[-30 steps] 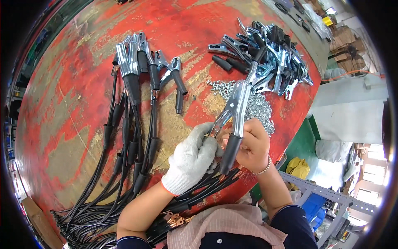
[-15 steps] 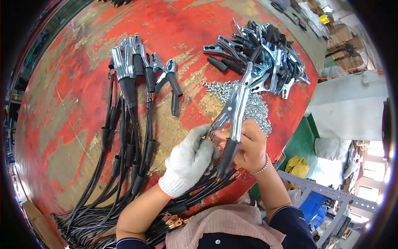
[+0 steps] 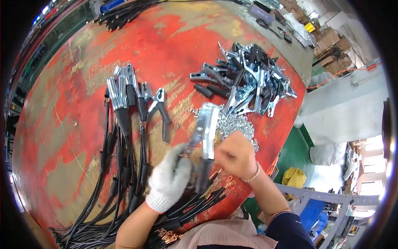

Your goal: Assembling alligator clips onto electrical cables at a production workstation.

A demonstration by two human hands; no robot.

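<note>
Now the clamp (image 3: 205,124) sits upright between both hands, jaws raised.

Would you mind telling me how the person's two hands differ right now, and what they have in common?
The left hand wears a white knit glove; the right hand is bare, with a thin bracelet at the wrist. The left hand sits lower and nearer the black cables; the right hand lies beside the pile of small silvery parts. Both are on the same metal clamp, held above the red table.
</note>
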